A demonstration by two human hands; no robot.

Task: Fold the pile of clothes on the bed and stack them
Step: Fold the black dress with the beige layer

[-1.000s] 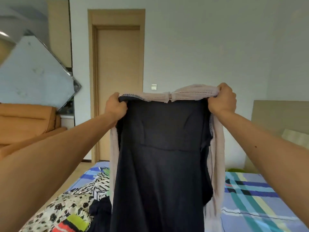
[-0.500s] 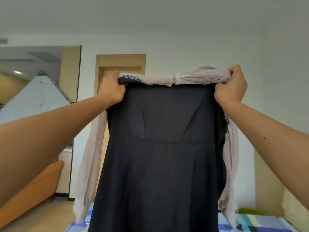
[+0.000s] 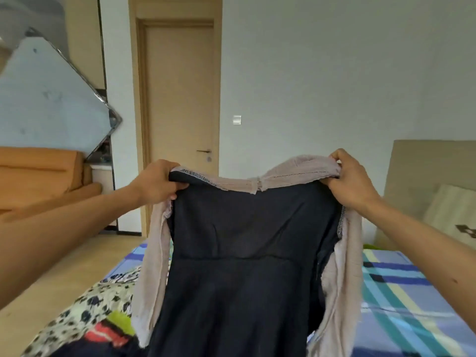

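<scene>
A dark navy dress (image 3: 244,253) with pale pink sleeves and neckline hangs in the air in front of me over the bed. My left hand (image 3: 157,182) grips its left shoulder and my right hand (image 3: 351,180) grips its right shoulder, so the top edge sags a little between them. The pink sleeves dangle down both sides. A pile of clothes (image 3: 85,313) with a black-spotted white piece and a red and lime piece lies on the bed at lower left, partly hidden by the dress.
The bed has a blue, teal and yellow striped sheet (image 3: 401,300). A beige headboard (image 3: 422,181) and a pillow (image 3: 453,215) stand at right. A wooden door (image 3: 180,99) is straight ahead, with an orange sofa (image 3: 38,173) and a mirror (image 3: 51,99) at left.
Both hands came down with the dress from head height to lower in front of me, and the view tipped down so the bed and clothes pile show again. The grips are unchanged.
</scene>
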